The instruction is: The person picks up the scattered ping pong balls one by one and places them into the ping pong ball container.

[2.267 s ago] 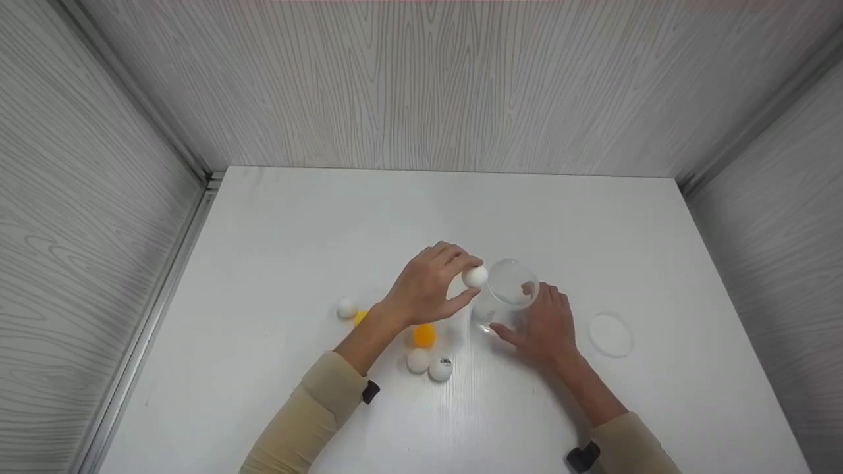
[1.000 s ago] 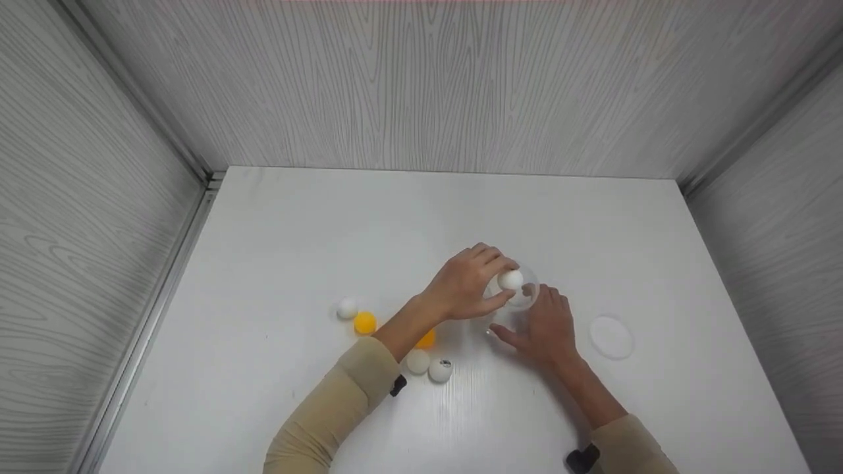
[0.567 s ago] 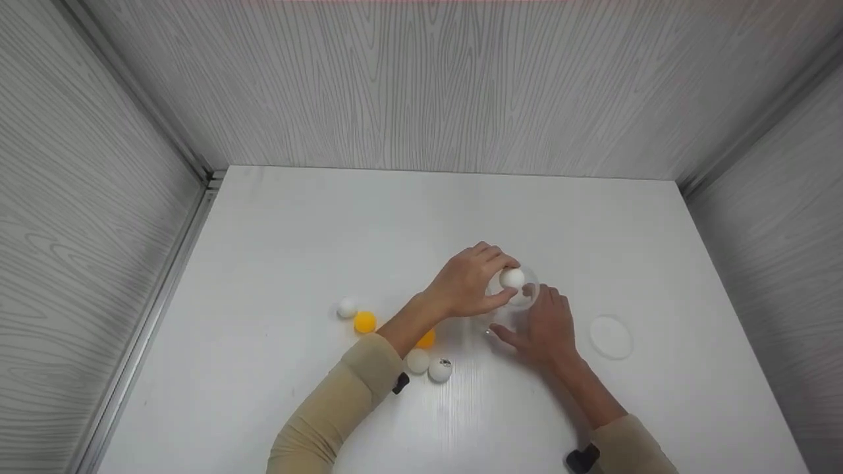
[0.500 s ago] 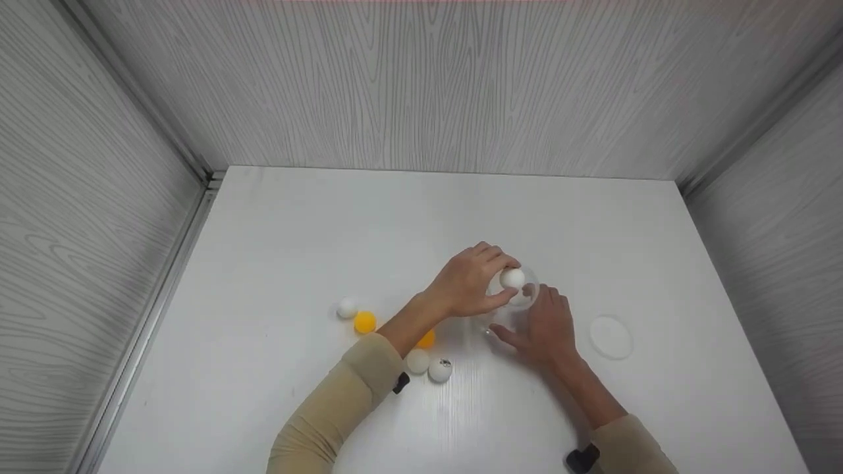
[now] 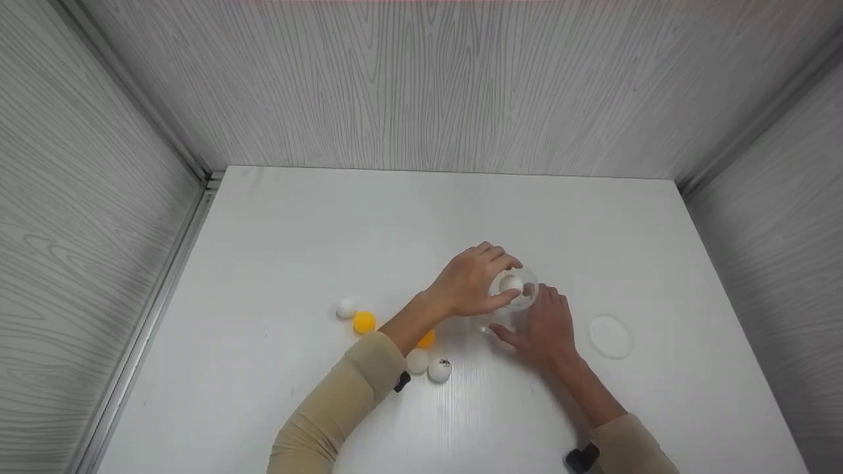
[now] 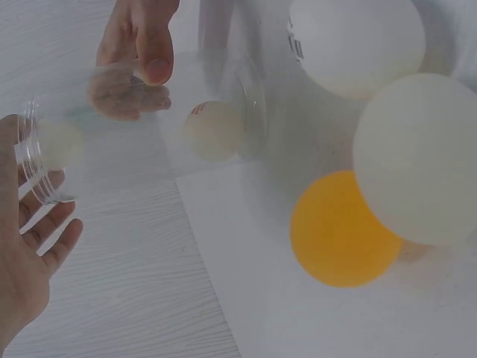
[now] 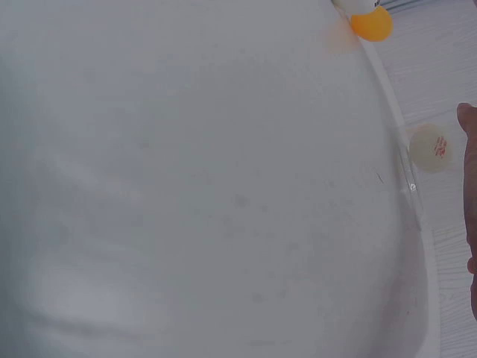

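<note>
A clear plastic jar [image 5: 524,307] stands in front of me, its mouth facing up. My right hand [image 5: 548,327] grips its side, thumb on one side and fingers on the other. Over the mouth is my left hand [image 5: 469,282], thumb and fingers parted around the rim. A white ping-pong ball [image 6: 61,145] is just inside the mouth, apart from the left fingers in the left wrist view. Another white ball [image 6: 214,130], with red print, lies at the jar's bottom. The right wrist view shows this printed ball [image 7: 431,148] beside part of the right hand [image 7: 469,186].
Left of the jar, several loose balls lie on the white table [image 5: 296,217]: white ones [image 5: 347,308] and orange ones [image 5: 364,322], some partly behind the left forearm. A translucent ring-shaped lid [image 5: 610,336] lies to the right. Wood-patterned panels [image 5: 421,85] enclose the table.
My left hand has carried the white ball rightward to above the jar, then let go of it. The ball has dropped into the mouth. The right hand has stayed on the jar.
</note>
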{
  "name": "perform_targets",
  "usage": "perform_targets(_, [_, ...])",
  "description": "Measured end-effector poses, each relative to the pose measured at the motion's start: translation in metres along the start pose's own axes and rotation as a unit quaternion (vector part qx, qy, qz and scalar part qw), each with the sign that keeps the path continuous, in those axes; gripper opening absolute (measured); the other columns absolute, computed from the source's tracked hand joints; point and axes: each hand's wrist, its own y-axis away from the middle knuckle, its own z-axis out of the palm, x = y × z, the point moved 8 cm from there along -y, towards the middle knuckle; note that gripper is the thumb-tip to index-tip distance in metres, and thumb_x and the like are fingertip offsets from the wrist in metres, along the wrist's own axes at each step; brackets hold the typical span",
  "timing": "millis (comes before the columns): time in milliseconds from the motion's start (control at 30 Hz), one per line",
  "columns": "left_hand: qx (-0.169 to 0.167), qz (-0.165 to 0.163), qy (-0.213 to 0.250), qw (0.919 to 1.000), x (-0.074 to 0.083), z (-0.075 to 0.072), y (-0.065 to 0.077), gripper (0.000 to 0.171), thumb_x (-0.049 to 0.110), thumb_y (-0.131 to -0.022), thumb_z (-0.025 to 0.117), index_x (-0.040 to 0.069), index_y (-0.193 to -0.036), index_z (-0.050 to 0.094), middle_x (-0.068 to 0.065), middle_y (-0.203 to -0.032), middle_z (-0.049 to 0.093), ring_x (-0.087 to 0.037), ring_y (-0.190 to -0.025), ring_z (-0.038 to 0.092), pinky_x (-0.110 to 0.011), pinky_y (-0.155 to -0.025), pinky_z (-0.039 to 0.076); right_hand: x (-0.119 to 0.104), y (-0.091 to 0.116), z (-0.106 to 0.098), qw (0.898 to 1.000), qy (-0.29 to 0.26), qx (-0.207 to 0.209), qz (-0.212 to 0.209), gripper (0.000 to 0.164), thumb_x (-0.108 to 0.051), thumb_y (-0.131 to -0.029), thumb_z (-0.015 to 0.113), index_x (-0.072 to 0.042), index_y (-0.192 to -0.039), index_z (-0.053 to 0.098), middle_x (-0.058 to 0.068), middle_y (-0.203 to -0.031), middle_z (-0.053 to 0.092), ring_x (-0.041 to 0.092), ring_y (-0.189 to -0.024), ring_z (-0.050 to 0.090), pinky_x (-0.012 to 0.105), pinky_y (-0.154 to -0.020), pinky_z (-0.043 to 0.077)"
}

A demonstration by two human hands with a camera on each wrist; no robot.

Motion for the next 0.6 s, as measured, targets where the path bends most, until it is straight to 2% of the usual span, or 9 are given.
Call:
perform_targets(133, [-0.002,0.001,0.000,1.0000,0.0007,0.0003,0.0008,0.038,0.042,-0.100,0.068,0.015,-0.127,0.071,0.000,-0.122,0.074,-0.019,-0.112,0.066,-0.032,-0.094,0.057,-0.0006,0.0002,-0.0009,1.000,-0.001,-0.001,0.005,0.091,-0.070,-0.071,0.081,-0.001,-0.125,0.057,0.017,-0.109,0.065,0.038,-0.108,0.062,0.052,-0.094,0.051])
perform_targets(400, [0.005,0.008,-0.011,0.9999,0.0027,-0.0014,0.0011,0.036,0.042,-0.100,0.069,0.016,-0.124,0.072,0.001,-0.119,0.074,-0.018,-0.112,0.067,-0.031,-0.096,0.058,-0.0035,0.0008,-0.0005,0.999,0.026,0.010,-0.020,0.092,-0.073,-0.072,0.080,0.001,-0.124,0.058,0.017,-0.112,0.065,0.039,-0.108,0.063,0.053,-0.091,0.053])
perform_targets(600, [0.005,0.007,-0.012,0.9999,0.0020,-0.0023,0.0008,0.040,0.045,-0.100,0.067,0.016,-0.126,0.072,0.001,-0.119,0.074,-0.018,-0.110,0.067,-0.031,-0.095,0.057,-0.0038,-0.0007,-0.0024,0.999,0.025,0.017,-0.024,0.092,-0.073,-0.071,0.080,0.001,-0.122,0.059,0.017,-0.110,0.066,0.038,-0.106,0.063,0.053,-0.089,0.053])
